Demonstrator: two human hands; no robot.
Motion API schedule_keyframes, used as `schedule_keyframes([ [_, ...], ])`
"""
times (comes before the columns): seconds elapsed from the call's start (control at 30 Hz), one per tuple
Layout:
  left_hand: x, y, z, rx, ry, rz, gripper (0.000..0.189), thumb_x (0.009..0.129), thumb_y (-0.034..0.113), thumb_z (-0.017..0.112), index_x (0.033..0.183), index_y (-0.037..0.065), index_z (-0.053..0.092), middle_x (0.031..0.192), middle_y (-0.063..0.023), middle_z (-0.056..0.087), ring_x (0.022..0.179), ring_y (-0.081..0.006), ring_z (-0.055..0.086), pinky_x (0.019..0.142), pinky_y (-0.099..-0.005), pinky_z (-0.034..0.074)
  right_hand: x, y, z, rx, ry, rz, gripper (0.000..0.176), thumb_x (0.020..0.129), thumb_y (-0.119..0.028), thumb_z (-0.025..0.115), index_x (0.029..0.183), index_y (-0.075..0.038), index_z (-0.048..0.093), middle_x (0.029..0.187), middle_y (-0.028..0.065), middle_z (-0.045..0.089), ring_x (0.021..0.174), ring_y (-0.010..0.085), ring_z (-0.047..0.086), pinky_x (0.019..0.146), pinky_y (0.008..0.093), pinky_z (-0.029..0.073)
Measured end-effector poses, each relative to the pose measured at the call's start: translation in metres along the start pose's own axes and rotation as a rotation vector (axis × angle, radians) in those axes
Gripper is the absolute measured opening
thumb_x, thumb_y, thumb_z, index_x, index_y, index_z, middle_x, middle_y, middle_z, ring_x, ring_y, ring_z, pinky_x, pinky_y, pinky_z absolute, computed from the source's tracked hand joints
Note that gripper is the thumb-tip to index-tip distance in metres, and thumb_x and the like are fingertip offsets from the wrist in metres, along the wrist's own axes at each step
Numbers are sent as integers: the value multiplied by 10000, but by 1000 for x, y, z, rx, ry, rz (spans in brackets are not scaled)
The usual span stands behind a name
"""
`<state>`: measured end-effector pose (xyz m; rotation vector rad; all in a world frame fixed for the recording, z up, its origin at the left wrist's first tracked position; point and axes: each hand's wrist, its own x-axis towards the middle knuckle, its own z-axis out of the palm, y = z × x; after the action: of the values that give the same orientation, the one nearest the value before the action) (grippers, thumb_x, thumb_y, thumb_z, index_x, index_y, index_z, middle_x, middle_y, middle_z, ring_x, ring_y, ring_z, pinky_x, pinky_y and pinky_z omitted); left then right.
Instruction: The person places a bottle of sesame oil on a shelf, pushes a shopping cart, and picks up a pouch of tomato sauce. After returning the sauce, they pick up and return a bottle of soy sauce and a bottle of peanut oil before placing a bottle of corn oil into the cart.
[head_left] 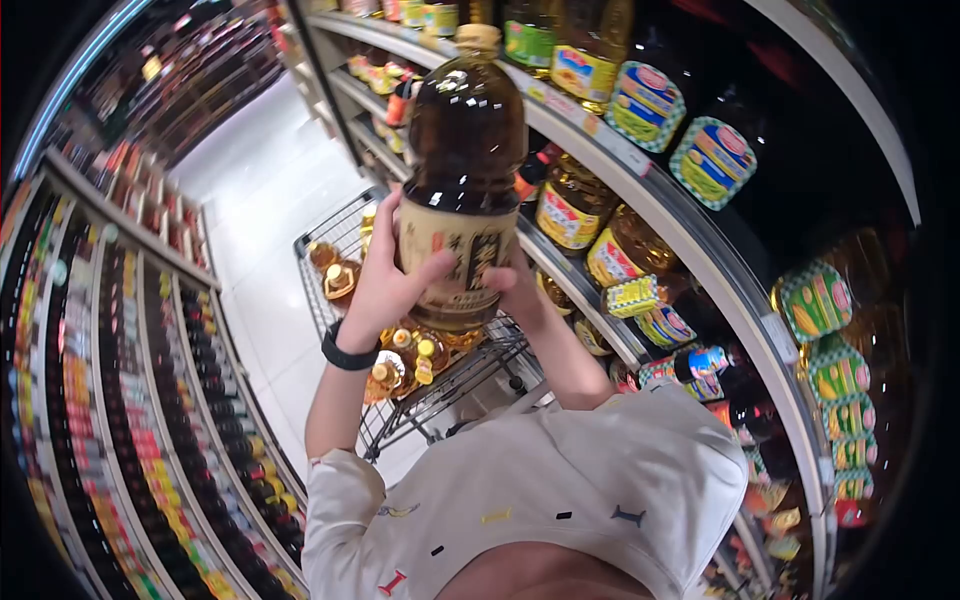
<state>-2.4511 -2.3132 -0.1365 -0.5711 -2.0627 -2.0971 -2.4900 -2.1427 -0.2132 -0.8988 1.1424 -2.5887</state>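
Between my two hands is a large bottle of dark cooking oil, upright, with a beige label and a yellowish cap. My left hand wraps the label's left side, its thumb lying across the front. My right hand grips the lower right side, thumb on the label and the other fingers mostly hidden behind. A black band circles my left wrist. Below and beyond the bottle stands a dark wire shopping cart that holds several oil bottles.
At right, tall shelves carry rows of oil bottles and hang close to my right arm. Another long shelf unit packed with bottles lines the left side. Pale tiled floor runs between them toward more shelving at the far end.
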Motion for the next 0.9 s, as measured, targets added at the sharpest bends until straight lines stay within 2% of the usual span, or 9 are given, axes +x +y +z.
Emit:
schedule_keyframes([
  [0.17,16,-16,22,-161,-5,6,626,816,126,730,1336,17,398,1226,-98,571,1124,-175,567,985,-334,458,-10,-20,-17,-286,80,-9,975,660,-232,817,1466,-11,315,1375,109,497,1265,208,493,1061,357,413],
  [0.23,25,-23,34,-191,11,55,492,898,180,678,1295,24,431,1094,-52,597,960,-112,584,830,-271,493,-11,-33,-15,-240,171,7,962,781,-454,744,1500,-17,277,1397,97,487,1260,188,492,1050,342,412],
  [0.37,38,-53,55,-296,-37,37,423,1005,349,559,1295,63,445,893,38,549,660,-1,415,526,-179,300,-25,-55,-20,-234,259,-3,984,861,-587,653,1536,-23,212,1469,114,426,1320,197,432,1093,334,352],
  [0.43,40,-58,73,-411,-45,14,549,995,411,548,1373,42,398,1029,-19,591,784,-51,532,639,-206,423,-37,-53,-40,-365,271,-78,946,915,-558,592,1562,-22,157,1559,122,309,1412,201,310,1159,332,236],
  [0.47,44,-68,83,-502,-51,5,670,979,465,542,1434,17,338,1223,-92,576,1054,-144,585,888,-284,474,-41,-60,-41,-348,296,-93,893,941,-537,557,1559,-23,168,1562,117,309,1415,196,309,1161,331,235],
  [0.5,42,-72,86,-530,-136,-26,646,1012,462,476,1444,4,332,1366,-127,516,1260,-207,508,1071,-348,385,-46,-65,-41,-323,314,-104,840,968,-515,522,1557,-23,180,1564,113,310,1417,191,309,1163,329,234],
  [0.57,48,-85,101,-565,-97,-110,617,1042,533,336,1400,44,447,1317,-102,596,1154,-208,602,972,-348,497,-57,-82,-34,-272,372,-92,709,1030,-472,417,1543,-25,218,1545,108,347,1399,188,349,1155,333,268],
  [0.67,49,-80,126,-621,-112,-166,611,1054,529,283,1407,61,455,1325,-79,597,1157,-208,600,974,-339,490,-71,-99,-35,-178,427,-55,650,1056,-473,340,1518,-21,267,1502,111,407,1363,192,406,1133,337,316],
  [0.9,34,-111,181,-670,-286,-117,484,1066,359,351,1418,29,395,1362,-88,533,1237,-181,524,1047,-343,407,-129,-133,-41,-524,585,-200,634,1049,-414,381,1482,43,303,1479,139,424,1351,197,406,1128,331,298],
])
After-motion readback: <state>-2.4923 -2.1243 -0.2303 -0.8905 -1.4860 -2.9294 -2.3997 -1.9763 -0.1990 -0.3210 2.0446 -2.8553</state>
